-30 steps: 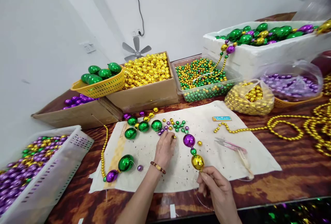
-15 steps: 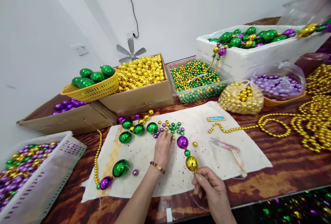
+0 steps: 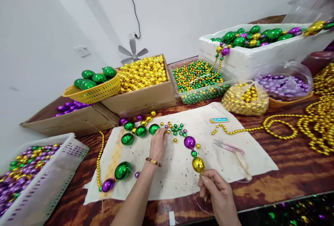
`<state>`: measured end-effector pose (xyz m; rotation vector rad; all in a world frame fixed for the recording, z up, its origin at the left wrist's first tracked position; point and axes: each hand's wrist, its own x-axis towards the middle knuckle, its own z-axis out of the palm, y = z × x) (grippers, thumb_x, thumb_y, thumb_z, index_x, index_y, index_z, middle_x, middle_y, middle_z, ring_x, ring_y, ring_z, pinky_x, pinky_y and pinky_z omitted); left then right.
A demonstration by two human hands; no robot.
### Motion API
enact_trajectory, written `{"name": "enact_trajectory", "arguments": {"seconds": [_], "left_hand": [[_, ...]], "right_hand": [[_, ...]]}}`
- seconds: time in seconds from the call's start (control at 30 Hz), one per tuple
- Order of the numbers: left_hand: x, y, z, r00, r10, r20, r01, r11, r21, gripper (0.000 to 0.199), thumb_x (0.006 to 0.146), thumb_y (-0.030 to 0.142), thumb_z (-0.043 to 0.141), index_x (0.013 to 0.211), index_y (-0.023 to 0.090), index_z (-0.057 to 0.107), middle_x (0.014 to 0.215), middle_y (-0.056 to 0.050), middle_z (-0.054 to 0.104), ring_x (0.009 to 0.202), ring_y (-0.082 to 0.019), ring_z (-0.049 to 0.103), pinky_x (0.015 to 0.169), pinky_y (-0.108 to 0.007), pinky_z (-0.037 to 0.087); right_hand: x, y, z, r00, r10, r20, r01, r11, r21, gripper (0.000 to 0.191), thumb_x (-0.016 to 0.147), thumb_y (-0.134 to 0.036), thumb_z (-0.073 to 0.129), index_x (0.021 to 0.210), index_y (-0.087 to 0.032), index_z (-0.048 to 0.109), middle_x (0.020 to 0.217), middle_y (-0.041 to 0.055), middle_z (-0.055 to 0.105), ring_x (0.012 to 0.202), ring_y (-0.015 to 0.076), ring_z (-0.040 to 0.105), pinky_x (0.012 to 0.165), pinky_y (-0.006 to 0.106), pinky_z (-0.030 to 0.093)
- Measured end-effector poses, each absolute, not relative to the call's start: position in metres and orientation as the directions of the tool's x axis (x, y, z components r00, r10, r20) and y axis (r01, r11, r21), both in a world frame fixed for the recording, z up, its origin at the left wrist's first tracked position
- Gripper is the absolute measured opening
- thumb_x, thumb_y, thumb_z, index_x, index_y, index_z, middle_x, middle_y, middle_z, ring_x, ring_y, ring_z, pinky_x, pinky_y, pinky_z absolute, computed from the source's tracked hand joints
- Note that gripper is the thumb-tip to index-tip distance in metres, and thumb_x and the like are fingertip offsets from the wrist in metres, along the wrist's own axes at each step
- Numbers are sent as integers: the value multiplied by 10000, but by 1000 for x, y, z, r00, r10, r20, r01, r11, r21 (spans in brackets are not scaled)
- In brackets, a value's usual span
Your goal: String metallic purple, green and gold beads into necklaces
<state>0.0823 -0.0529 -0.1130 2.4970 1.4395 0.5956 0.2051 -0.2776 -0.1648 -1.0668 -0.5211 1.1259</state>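
Observation:
My right hand (image 3: 216, 192) pinches the bead string (image 3: 202, 174) just below a large gold bead (image 3: 198, 164). Up the string sit a small green bead (image 3: 193, 154) and a big purple bead (image 3: 189, 142), lying on the white cloth. A thin loose thread hangs below that hand. Left of it, my left hand (image 3: 159, 145) reaches over the small loose beads, fingers bent together and tips hidden among them. Beside its fingertips lie small green beads (image 3: 178, 128) and a large green bead (image 3: 153, 128). Whatever its fingers hold does not show.
Pink-handled snips (image 3: 229, 147) lie on the cloth (image 3: 167, 187) at right. A green and purple bead strand (image 3: 122, 170) lies at left. Behind stand a cardboard box (image 3: 141, 101) of gold beads, a clear tub (image 3: 203, 95) and a white foam box (image 3: 235, 59).
My left hand has shifted slightly left and up over the small beads, covering the purple ones. My right hand keeps its pinch on the string; the view has shifted slightly.

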Motion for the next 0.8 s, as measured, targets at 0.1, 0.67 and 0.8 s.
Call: {"name": "enact_trajectory", "arguments": {"seconds": [0.1,0.67,0.8], "left_hand": [[86,-48,-111,416,886,207,834,-462,302,273,905,169,437,1109,193,617,1081,-109,652,1003,-229,607,857,-334,464],[94,-54,-104,378,912,162,873,-409,267,158,886,252,504,1006,198,592,1063,-118,632,890,-246,641,739,-351,455],[83,-69,-88,295,954,59,495,-205,844,215,881,400,537,891,188,574,907,-51,625,744,-164,634,601,-251,453]], "right_hand": [[206,-278,-164,382,912,-153,-452,40,-891,215,924,-359,569,798,-187,596,639,-9,591,522,95,503,481,203,352],[205,-276,-152,361,922,-139,-417,27,-909,233,905,-378,583,784,-180,596,637,-2,596,514,107,506,505,220,377],[203,-276,-153,376,918,-126,-390,33,-920,267,891,-398,592,743,-176,596,597,-3,578,500,109,501,506,221,372]]}}
